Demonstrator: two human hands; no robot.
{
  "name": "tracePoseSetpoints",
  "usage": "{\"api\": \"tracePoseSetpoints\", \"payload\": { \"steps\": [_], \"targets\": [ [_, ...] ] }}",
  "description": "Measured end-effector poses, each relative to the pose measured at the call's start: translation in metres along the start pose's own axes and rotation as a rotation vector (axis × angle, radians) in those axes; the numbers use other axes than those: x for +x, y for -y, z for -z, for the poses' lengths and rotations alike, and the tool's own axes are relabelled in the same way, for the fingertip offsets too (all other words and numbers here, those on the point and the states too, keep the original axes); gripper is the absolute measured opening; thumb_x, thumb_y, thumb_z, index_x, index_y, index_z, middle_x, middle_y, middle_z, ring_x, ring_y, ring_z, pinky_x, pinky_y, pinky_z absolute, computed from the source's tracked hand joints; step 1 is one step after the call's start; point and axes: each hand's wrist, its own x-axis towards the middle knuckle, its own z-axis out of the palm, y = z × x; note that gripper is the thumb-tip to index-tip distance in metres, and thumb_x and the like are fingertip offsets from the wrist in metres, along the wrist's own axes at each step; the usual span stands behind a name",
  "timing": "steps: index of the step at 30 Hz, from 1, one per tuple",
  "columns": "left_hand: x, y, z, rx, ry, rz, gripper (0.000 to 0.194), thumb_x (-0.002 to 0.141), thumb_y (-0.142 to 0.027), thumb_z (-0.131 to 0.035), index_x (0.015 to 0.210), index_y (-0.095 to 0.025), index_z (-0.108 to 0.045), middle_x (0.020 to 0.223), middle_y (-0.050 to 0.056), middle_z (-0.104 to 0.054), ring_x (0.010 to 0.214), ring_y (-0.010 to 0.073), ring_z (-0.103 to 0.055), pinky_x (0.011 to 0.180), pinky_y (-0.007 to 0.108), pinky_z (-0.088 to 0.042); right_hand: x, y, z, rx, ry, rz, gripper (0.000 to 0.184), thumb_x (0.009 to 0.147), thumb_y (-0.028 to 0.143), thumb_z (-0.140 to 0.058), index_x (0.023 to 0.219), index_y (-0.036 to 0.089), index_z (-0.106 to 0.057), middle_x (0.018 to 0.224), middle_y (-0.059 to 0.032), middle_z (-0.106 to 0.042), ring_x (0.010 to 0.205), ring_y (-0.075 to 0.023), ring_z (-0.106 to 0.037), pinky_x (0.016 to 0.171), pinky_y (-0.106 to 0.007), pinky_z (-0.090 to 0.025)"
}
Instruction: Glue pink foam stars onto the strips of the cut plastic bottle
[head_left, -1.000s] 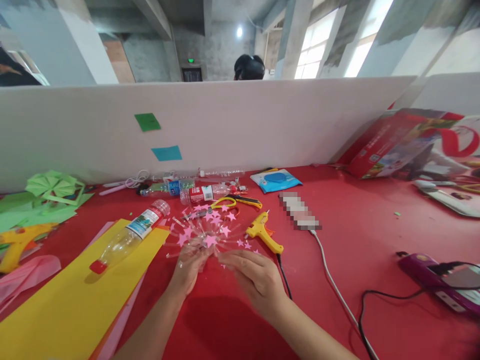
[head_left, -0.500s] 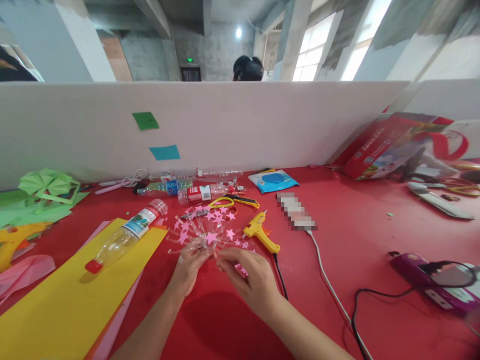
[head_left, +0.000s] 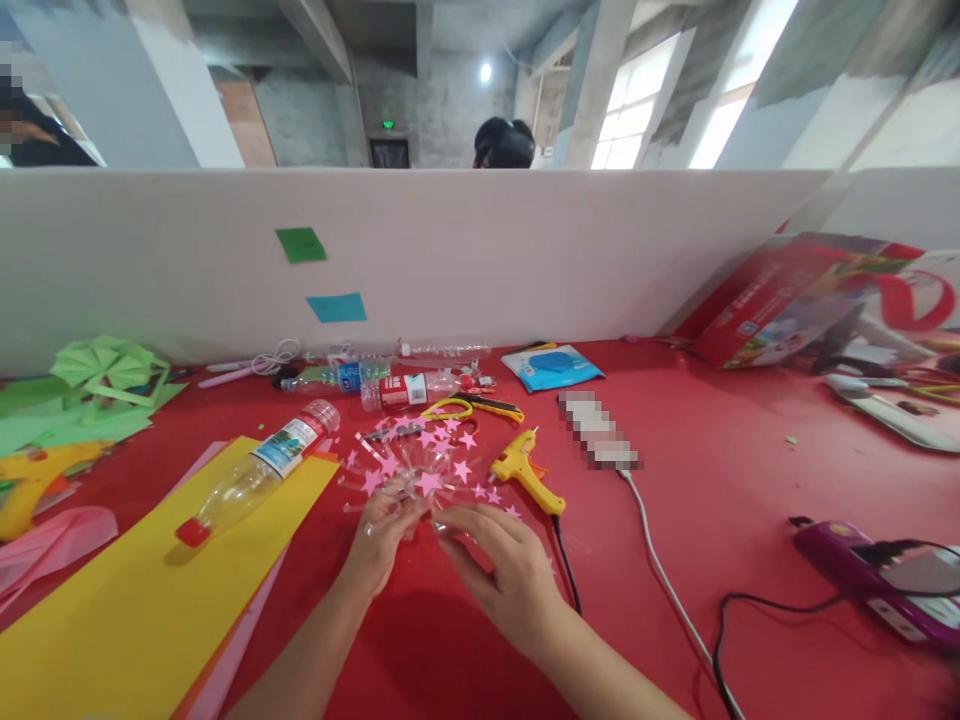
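A clear plastic piece cut into many thin, fanned-out strips [head_left: 409, 462] spreads over the red tabletop, with pink stars [head_left: 430, 483] at many of its strips. My left hand [head_left: 384, 535] is closed around its near side; the palm and fingers hide part of it. My right hand [head_left: 510, 570] is just to the right, its fingertips pinched together at the edge of the strips. What lies between those fingertips is too small to make out. A yellow glue gun [head_left: 527, 472] rests on the table beyond my right hand.
A clear bottle with a red cap [head_left: 238, 488] lies on yellow paper [head_left: 161, 600] at left. More bottles [head_left: 409, 390], a utility knife [head_left: 495, 407] and a wipes pack [head_left: 553, 368] lie behind. A white cable [head_left: 664, 570] and purple power strip [head_left: 877, 575] are at right.
The view has shifted slightly, so everything sits a little to the right and lower. My right hand's fingers have moved slightly at the strips; my left hand keeps its hold.
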Motion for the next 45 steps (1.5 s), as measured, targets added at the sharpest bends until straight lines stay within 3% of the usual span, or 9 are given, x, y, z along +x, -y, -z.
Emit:
{"api": "tracePoseSetpoints", "payload": {
  "steps": [10, 17, 24, 31, 38, 45],
  "targets": [
    [-0.002, 0.002, 0.001, 0.075, -0.015, -0.041, 0.021, 0.065, -0.028, -0.075, 0.082, -0.017, -0.068, 0.071, 0.001, -0.068, 0.067, 0.0157, -0.061, 0.070, 0.027, -0.046, -0.001, 0.002, -0.001, -0.024, -0.029, -0.015, 0.012, 0.088, 0.015, -0.051, 0.088, 0.019, -0.063, 0.074, -0.0035, -0.071, 0.066, -0.0146, -0.068, 0.062, -0.024, -0.054],
    [-0.002, 0.006, 0.003, 0.021, -0.035, -0.021, 0.033, 0.061, -0.031, -0.078, 0.089, -0.016, -0.070, 0.076, 0.003, -0.069, 0.077, 0.0191, -0.064, 0.077, 0.031, -0.048, -0.001, 0.004, -0.002, -0.018, -0.059, -0.002, 0.012, 0.088, 0.014, -0.052, 0.084, 0.020, -0.062, 0.071, -0.0031, -0.070, 0.064, -0.0143, -0.067, 0.059, -0.023, -0.053],
    [-0.002, 0.005, 0.001, 0.025, -0.035, -0.005, 0.036, 0.062, -0.031, -0.078, 0.094, -0.016, -0.069, 0.073, 0.001, -0.069, 0.071, 0.0162, -0.063, 0.077, 0.031, -0.048, -0.002, 0.003, 0.000, -0.020, -0.024, 0.066, 0.017, 0.088, 0.010, -0.047, 0.080, 0.019, -0.059, 0.071, -0.0041, -0.070, 0.064, -0.0144, -0.066, 0.058, -0.023, -0.052],
    [-0.003, 0.003, -0.002, 0.011, 0.054, -0.002, 0.032, 0.065, -0.028, -0.075, 0.094, -0.017, -0.069, 0.089, 0.005, -0.072, 0.076, 0.0169, -0.064, 0.072, 0.028, -0.047, -0.002, 0.003, 0.002, -0.041, -0.018, 0.084, 0.016, 0.090, 0.010, -0.046, 0.090, 0.019, -0.059, 0.075, -0.0053, -0.068, 0.068, -0.0154, -0.065, 0.060, -0.025, -0.053],
    [-0.001, 0.003, 0.000, -0.018, 0.054, -0.009, 0.028, 0.066, -0.027, -0.074, 0.091, -0.017, -0.069, 0.066, 0.000, -0.067, 0.060, 0.0128, -0.059, 0.066, 0.026, -0.045, -0.006, 0.001, -0.002, -0.031, -0.012, 0.006, 0.022, 0.086, 0.008, -0.049, 0.104, 0.020, -0.055, 0.084, -0.0040, -0.068, 0.067, -0.0129, -0.064, 0.063, -0.023, -0.054],
    [-0.004, -0.004, -0.003, -0.062, 0.050, 0.005, 0.035, 0.064, -0.027, -0.076, 0.097, -0.017, -0.069, 0.068, -0.002, -0.065, 0.061, 0.0110, -0.056, 0.067, 0.025, -0.044, -0.007, 0.000, -0.001, -0.075, 0.008, -0.015, 0.028, 0.085, 0.009, -0.049, 0.110, 0.020, -0.052, 0.086, -0.0038, -0.066, 0.068, -0.0130, -0.062, 0.063, -0.024, -0.052]
  ]
}}
